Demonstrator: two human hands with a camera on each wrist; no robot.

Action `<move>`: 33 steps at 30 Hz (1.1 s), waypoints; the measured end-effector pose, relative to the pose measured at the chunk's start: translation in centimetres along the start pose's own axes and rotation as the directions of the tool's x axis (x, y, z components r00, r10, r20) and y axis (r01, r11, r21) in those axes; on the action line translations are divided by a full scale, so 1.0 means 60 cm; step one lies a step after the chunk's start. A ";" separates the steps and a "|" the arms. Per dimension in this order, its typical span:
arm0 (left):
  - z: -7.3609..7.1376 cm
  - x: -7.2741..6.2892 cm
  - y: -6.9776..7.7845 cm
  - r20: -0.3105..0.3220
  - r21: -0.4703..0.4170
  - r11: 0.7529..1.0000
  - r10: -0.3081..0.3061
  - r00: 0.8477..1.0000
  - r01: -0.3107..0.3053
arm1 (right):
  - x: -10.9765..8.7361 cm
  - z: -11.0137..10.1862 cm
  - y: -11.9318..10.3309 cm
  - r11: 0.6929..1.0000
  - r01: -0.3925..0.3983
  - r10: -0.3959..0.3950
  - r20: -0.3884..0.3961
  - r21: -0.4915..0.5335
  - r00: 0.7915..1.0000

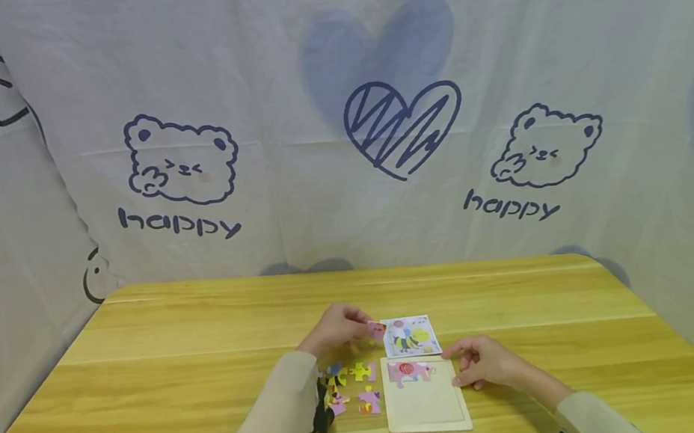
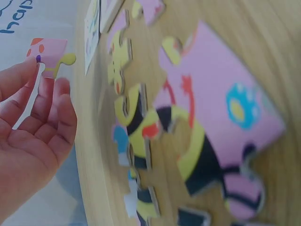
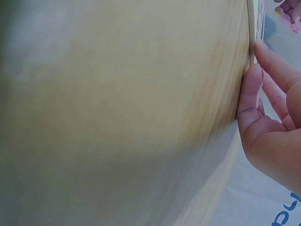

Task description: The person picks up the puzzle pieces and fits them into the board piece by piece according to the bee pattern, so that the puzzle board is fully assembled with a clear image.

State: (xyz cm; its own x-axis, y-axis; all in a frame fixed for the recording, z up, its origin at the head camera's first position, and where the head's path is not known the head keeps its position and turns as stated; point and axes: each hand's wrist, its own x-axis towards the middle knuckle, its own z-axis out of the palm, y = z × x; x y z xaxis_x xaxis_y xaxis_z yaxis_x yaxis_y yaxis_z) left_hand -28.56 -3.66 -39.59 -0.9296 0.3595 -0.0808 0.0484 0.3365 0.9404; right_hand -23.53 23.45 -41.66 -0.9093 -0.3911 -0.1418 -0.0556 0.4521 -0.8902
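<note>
My left hand (image 1: 340, 327) pinches a pink puzzle piece (image 2: 52, 51) between thumb and fingertips, raised above the table beside the picture card (image 1: 409, 337). The piece has red spots and a yellow knob. In the head view, my right hand (image 1: 489, 362) is at the right side of the wooden puzzle tray (image 1: 426, 412), its fingertips touching the edge near the upper right corner. Joined pink pieces (image 1: 407, 371) with a red patch lie along the top of the tray; below them its base is bare.
Several loose puzzle pieces (image 1: 362, 371) lie left of the tray, pink, yellow and black; a large pink one (image 2: 237, 106) shows close up in the left wrist view. The yellow wooden table (image 1: 175, 380) ends at a printed cloth (image 1: 287, 180) behind.
</note>
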 end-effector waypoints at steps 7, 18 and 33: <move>0.011 0.008 0.003 0.025 -0.029 0.999 0.034 0.999 -0.033 | 0.001 -0.001 0.000 1.000 0.000 0.000 0.003 -0.008 1.000; 0.040 0.009 0.015 0.034 -0.077 0.996 0.048 0.998 -0.046 | 0.000 0.000 0.001 1.000 0.010 -0.010 -0.010 -0.029 1.000; 0.094 0.017 0.035 0.047 -0.095 0.994 0.056 0.997 -0.051 | -0.001 0.000 0.001 0.999 0.029 -0.030 -0.010 -0.041 1.000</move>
State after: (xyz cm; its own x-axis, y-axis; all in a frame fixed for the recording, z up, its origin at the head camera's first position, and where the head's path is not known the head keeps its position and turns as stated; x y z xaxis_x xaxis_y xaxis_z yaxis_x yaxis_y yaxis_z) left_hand -27.37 2.31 -39.56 -0.9072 0.4185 -0.0437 0.0608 0.2332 0.9705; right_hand -23.47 23.50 -41.69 -0.9113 -0.3966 -0.1109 -0.0993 0.4728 -0.8755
